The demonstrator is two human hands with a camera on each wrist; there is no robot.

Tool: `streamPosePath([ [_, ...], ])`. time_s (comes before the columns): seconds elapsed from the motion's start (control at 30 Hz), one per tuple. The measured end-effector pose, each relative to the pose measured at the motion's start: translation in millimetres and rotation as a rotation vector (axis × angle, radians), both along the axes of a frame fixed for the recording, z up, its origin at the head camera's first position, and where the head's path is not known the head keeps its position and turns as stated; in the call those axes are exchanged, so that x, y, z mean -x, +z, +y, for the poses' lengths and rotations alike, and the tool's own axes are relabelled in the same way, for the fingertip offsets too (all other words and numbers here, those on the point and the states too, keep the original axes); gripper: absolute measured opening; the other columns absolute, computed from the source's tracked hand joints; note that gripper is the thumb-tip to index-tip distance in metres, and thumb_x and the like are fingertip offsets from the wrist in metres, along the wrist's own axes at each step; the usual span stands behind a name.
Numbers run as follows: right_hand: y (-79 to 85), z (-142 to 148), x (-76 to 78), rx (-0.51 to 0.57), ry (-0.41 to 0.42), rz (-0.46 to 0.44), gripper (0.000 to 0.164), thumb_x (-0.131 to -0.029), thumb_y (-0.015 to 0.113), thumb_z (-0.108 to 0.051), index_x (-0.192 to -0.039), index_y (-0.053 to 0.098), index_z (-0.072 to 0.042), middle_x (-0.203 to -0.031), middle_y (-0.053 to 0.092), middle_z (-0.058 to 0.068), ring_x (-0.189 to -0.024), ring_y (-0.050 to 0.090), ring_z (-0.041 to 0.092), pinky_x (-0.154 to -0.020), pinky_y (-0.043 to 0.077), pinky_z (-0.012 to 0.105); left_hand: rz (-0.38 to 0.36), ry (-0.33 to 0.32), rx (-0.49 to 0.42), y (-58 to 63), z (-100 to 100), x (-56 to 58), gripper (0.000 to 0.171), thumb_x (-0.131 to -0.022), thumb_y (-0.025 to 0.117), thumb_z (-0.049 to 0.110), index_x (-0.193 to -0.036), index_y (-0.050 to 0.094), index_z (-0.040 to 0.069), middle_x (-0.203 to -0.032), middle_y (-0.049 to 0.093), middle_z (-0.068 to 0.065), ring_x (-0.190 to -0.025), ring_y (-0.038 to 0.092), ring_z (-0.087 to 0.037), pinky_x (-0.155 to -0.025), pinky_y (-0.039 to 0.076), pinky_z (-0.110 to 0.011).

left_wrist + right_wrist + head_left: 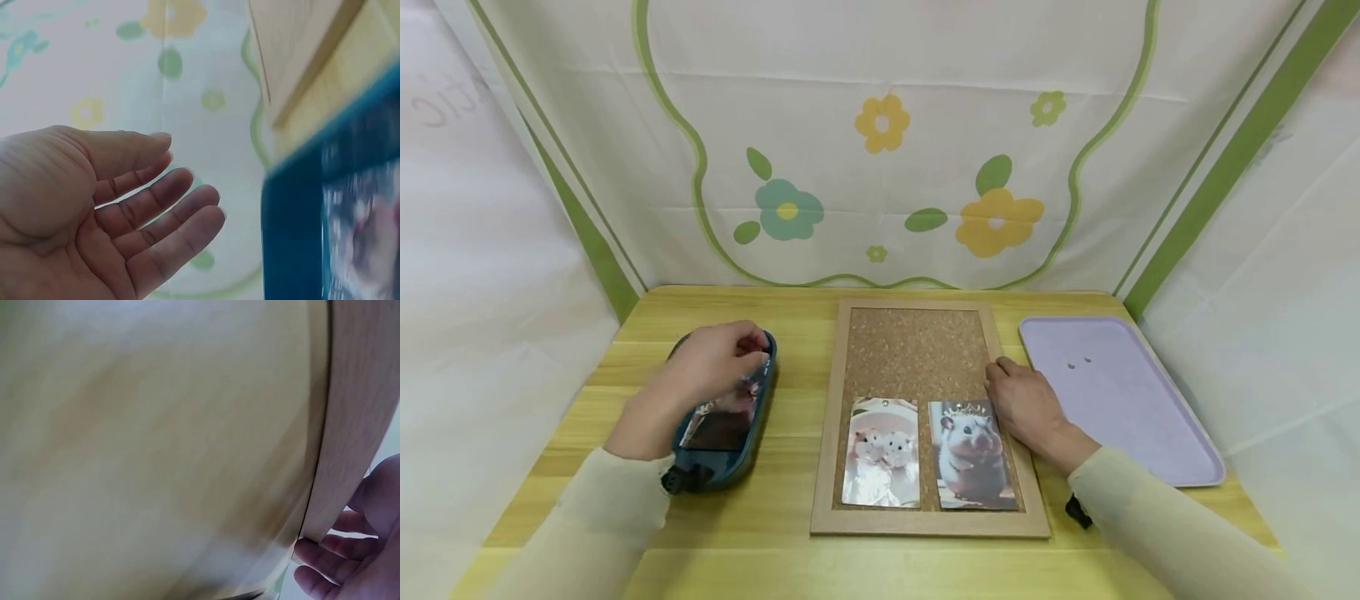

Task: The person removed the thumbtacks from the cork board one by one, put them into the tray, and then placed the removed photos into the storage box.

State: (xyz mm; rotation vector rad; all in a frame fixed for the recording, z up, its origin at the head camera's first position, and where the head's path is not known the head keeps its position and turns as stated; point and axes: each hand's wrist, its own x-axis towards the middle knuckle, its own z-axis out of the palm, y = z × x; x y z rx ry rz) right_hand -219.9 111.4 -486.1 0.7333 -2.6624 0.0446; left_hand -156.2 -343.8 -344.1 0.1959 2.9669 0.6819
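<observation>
Left grip (718, 358), back upward, hovers over the dark blue tray (707, 462) at left, fingers loosely curved and unclosed, holding nothing. Right grip (1028, 407), fingers bent, touches the right edge of the cork board (917, 350) at centre; whether it pinches, I cannot tell. Two hamster photos, one left (880, 458) and one right (972, 462), lie in the board's lower half. The left grip partly covers a glossy picture (718, 427) in the tray. The right wrist view cuts off the right grip and blurs the bench (775, 525).
</observation>
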Motion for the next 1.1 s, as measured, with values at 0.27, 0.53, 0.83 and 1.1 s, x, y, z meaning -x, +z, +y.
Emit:
streamPosePath([
  [0.27,-0.8,1,3.3,-0.005,0.012,-0.003,0.021,-0.104,0.066,-0.014,-0.111,0.07,0.006,-0.113,0.071,0.023,-0.093,0.072,0.036,-0.079,0.062,0.05,0.071,-0.111,0.02,-16.0,57,-13.8,0.02,-0.105,0.067,0.02,-0.121,0.074,0.012,-0.113,0.075,-0.004,-0.101,0.069,-0.021,-0.087,0.059,-0.045],
  [0.53,1.5,1,3.9,0.012,0.022,-0.017,0.017,-0.104,0.066,-0.013,-0.101,0.068,0.004,-0.102,0.069,0.02,-0.082,0.069,0.033,-0.073,0.061,0.049,0.097,-0.236,0.008,-51.5,91,-20.8,0.02,-0.1,0.074,0.019,-0.118,0.075,0.011,-0.125,0.074,-0.006,-0.115,0.07,-0.026,-0.1,0.057,-0.048],
  [0.83,0.9,0,4.6,0.021,0.041,-0.003,0.016,-0.102,0.067,-0.012,-0.094,0.065,0.002,-0.092,0.065,0.016,-0.07,0.062,0.03,-0.064,0.057,0.048,0.095,-0.383,0.012,-89.3,98,-22.6,0.039,-0.097,0.078,0.025,-0.131,0.07,0.007,-0.14,0.066,-0.014,-0.133,0.061,-0.034,-0.112,0.05,-0.051],
  [1.1,-1.0,0,3.9,0.018,0.027,-0.022,0.017,-0.103,0.066,-0.013,-0.098,0.067,0.003,-0.098,0.067,0.018,-0.075,0.066,0.032,-0.067,0.059,0.049,0.018,-0.443,0.056,-105.6,95,-22.0,0.088,-0.09,0.082,0.049,-0.158,0.048,0.004,-0.169,0.037,-0.018,-0.16,0.026,-0.039,-0.127,0.027,-0.058],
])
